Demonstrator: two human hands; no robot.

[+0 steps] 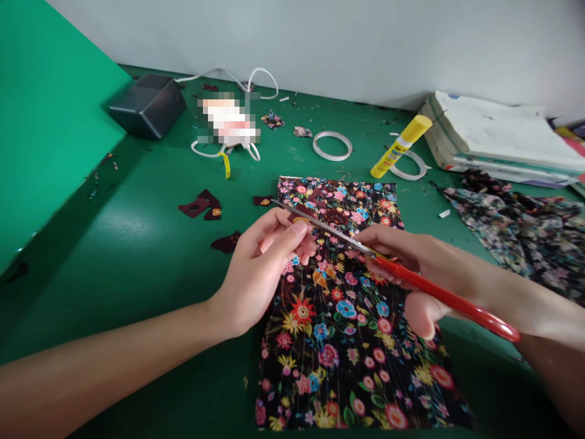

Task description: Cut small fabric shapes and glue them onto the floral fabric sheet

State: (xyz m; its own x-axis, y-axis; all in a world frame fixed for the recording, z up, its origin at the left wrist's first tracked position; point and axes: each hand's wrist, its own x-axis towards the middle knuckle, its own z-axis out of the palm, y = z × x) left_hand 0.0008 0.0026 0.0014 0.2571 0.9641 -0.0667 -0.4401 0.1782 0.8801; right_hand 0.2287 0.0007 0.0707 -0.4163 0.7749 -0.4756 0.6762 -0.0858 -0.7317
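While the right hand (411, 262) grips them, red-handled scissors (402, 274) point far-left.

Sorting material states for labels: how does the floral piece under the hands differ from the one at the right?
The flat piece lies spread out; the crumpled piece is bunched in folds. The flat piece shows bright, crisp flowers on black; the crumpled piece looks paler and more muted. The flat piece has fairly straight edges, the crumpled piece an irregular outline. Both have a floral print and lie on the green table.
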